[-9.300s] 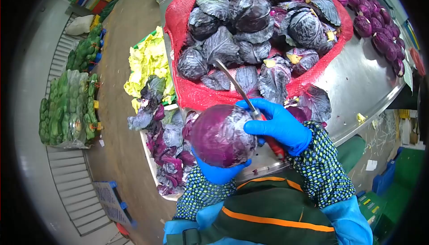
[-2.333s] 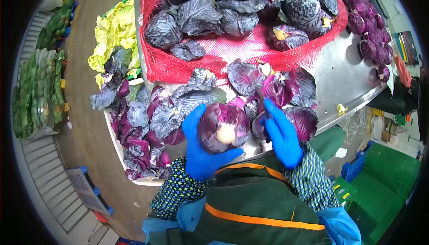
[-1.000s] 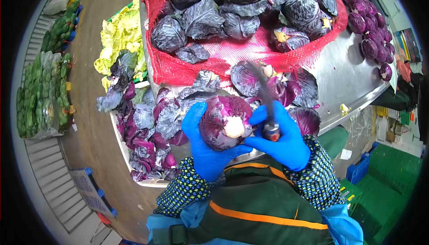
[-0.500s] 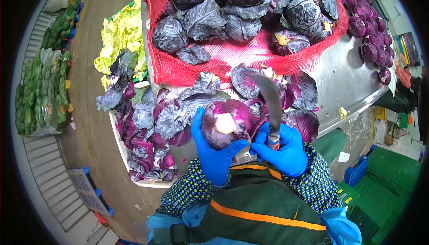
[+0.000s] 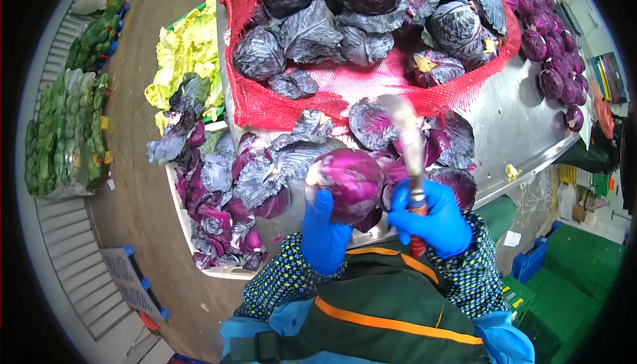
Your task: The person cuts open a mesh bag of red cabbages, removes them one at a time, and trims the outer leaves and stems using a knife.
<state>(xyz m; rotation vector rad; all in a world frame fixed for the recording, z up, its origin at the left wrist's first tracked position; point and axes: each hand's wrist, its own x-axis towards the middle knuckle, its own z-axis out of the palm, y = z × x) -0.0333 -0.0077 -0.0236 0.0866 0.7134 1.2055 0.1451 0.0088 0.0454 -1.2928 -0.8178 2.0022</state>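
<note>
In a blue glove, my left hand [image 5: 324,234] is closed around the lower left of a red cabbage [image 5: 350,181], whose pale cut stem faces left. My right hand [image 5: 434,221], gloved in blue too, grips the red handle of a knife [image 5: 417,215]. Its blade points up and away from me, smeared by motion, just right of the cabbage. Loose dark outer cabbage leaves [image 5: 259,181] lie on the metal table behind and left of the cabbage. More cut leaves [image 5: 454,138] lie beyond the knife.
A red mesh sack [image 5: 252,108] bearing several untrimmed cabbages spreads across the metal table [image 5: 491,125]. Trimmed purple cabbages [image 5: 551,82] are heaped at the right. On the left stand a white-rimmed crate [image 5: 178,208] of discarded leaves and yellow-green leaves [image 5: 189,59]. Green crates [image 5: 577,264] stand lower right.
The cabbage has turned in my left hand, its cut stem swinging from the front to the left. My right hand and the knife have shifted slightly right, exposing more of the red handle.
</note>
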